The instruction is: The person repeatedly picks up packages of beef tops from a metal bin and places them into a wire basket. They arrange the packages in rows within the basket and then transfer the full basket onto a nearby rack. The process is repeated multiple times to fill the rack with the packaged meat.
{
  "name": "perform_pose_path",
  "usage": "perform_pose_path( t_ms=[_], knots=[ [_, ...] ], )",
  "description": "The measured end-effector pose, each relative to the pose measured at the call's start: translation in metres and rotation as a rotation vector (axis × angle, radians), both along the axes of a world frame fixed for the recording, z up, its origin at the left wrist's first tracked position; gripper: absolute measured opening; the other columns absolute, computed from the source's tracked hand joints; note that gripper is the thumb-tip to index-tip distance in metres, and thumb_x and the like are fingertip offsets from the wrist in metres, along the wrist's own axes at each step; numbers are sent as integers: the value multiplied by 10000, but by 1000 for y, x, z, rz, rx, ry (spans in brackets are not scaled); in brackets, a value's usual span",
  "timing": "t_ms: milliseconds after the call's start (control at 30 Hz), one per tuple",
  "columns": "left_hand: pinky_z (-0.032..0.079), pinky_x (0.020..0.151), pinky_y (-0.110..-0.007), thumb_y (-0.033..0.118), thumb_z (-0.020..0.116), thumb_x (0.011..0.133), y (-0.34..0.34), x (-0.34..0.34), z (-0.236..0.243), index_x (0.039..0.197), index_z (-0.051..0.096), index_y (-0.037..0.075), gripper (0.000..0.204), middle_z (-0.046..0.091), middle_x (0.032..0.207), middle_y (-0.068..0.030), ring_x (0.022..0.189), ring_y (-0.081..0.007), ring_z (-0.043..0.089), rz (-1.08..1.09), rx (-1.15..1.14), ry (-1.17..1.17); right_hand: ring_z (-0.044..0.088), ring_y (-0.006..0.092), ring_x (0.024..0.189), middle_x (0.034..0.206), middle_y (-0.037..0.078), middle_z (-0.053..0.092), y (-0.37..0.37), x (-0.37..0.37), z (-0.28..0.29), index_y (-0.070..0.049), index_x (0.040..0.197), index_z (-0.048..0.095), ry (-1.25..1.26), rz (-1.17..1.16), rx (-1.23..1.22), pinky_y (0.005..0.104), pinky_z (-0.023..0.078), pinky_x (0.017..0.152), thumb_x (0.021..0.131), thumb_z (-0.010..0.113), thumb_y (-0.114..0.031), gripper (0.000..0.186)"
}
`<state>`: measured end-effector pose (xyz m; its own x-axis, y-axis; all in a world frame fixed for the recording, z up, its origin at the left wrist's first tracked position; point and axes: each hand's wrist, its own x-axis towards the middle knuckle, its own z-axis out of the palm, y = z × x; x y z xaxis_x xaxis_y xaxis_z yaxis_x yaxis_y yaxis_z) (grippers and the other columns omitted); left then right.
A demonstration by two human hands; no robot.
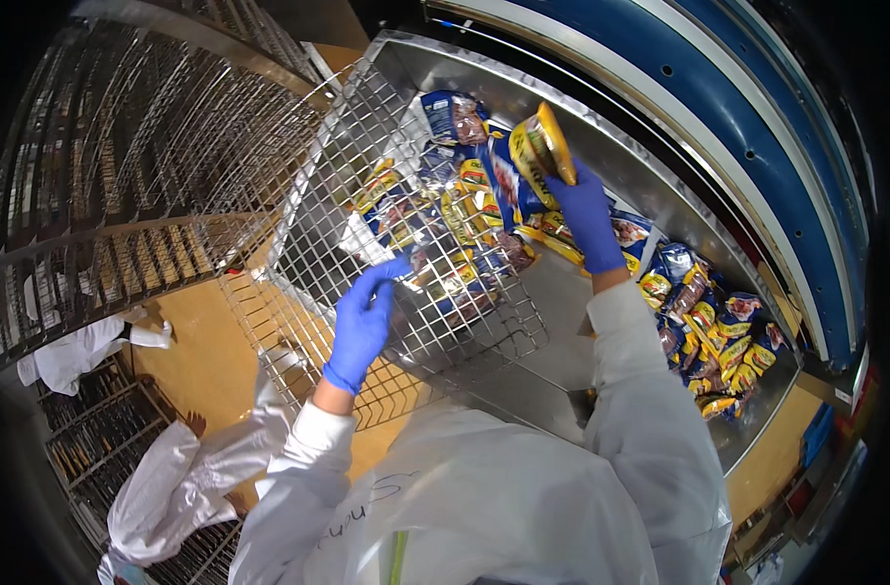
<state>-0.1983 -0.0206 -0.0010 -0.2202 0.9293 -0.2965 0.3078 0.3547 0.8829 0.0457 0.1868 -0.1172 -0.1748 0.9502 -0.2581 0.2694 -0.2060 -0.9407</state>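
Note:
My right hand [586,214], in a blue glove, is closed around the edge of a yellow food packet [541,146]. A blue packet [504,180] lies against it; whether my hand holds that one too, I cannot tell. My left hand [362,327], also gloved in blue, is on a metal wire rack [318,210], its fingers bent and pressed together at the wires. The rack slants over the left part of a steel bin [547,346]. Through its mesh, several yellow and blue packets [455,283] show.
More packets [718,341] are heaped in the bin's right end. Blue curved machine panels [747,146] run along the far side. Tall wire shelving [123,146] stands at left. A person in white [187,478] is at lower left, beside a dark rack [109,419].

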Motion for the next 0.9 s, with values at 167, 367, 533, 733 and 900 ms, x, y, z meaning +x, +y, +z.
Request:
perform_pose_path(
  t_ms=[167, 367, 533, 733, 900],
  knots=[
    [482, 918, -430, 479, 455, 924, 94, 9, 39, 1205, 491, -40, 591, 558, 1198, -192, 1090, -318, 567, 95, -62, -1292, 592, 225, 1023, 1128, 143, 610, -38, -28, 118, -37, 1321, 446, -44, 235, 376, 331, 447, 885, 761, 687, -149, 620],
    [488, 804, -281, 226, 644, 846, 84, -65, 39, 1138, 599, 39, 350, 627, 1071, -38, 949, -126, 575, 234, -122, -614, 469, 219, 1179, 1276, 127, 490, 17, -49, 64, -39, 1273, 465, 446, 322, 210, 349, 382, 1008, 775, 688, -53, 546],
    [510, 772, -255, 211, 718, 797, 31, -99, -51, 1090, 612, 9, 372, 669, 985, -74, 845, -123, 635, 394, -233, -514, 611, 332, 939, 1043, 182, 592, 43, -56, -140, -47, 1243, 466, -671, 733, 582, 343, 505, 777, 758, 670, -105, 529],
    [500, 748, -256, 175, 717, 785, 14, -91, -21, 1071, 634, 17, 337, 674, 975, -55, 803, -118, 625, 544, -59, -310, 635, 363, 829, 906, 202, 643, 71, -69, -102, -105, 1018, 557, -743, 529, 400, 415, 491, 661, 841, 506, -97, 184],
    [508, 756, -260, 160, 720, 780, 2, -148, 17, 1086, 621, 0, 359, 668, 989, -59, 825, -122, 629, 506, 45, -268, 623, 393, 789, 826, 227, 626, 73, -33, -13, -166, 1064, 596, -603, 80, 427, 422, 474, 644, 786, 508, -34, 320]
  ],
)
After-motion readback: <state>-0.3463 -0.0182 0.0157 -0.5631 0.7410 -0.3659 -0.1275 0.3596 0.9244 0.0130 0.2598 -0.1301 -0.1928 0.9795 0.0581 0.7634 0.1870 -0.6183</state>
